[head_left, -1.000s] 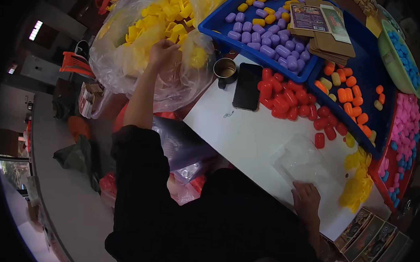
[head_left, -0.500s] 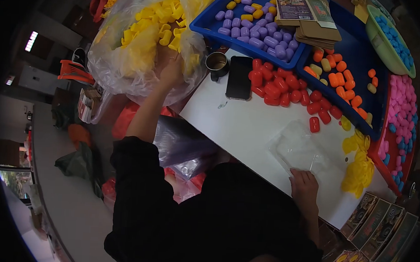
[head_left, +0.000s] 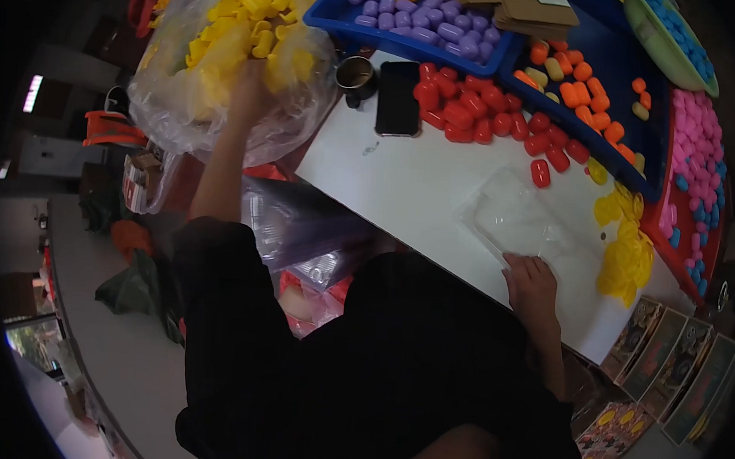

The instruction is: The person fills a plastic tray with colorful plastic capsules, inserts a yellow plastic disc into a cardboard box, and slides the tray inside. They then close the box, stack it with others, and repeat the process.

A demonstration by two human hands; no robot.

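Note:
My left hand (head_left: 252, 90) reaches into a large clear plastic bag (head_left: 162, 106) of yellow plastic pieces (head_left: 250, 7). Its fingers are hidden among the pieces and the film. On the white table, my right hand (head_left: 534, 290) holds the near edge of a clear plastic tray (head_left: 514, 214), fingertips on the rim. The tray lies flat, with no pieces visible in it. Just beyond it is a loose group of red capsule-shaped pieces (head_left: 460, 114). Right of the tray lies a pile of flat yellow pieces (head_left: 623, 264).
A phone (head_left: 398, 100) and a metal mug (head_left: 356, 78) stand on the white table (head_left: 370, 184). Blue trays (head_left: 509, 64) hold purple and orange capsules, with cardboard (head_left: 532, 18) on top. A red tray (head_left: 655, 220) and a green bowl (head_left: 656, 41) border the right. Printed boxes (head_left: 668, 353) stand below.
The view has shifted, so the table's things sit higher in the picture. My left hand has gone deeper among the yellow pieces. My right hand stays at the tray's edge.

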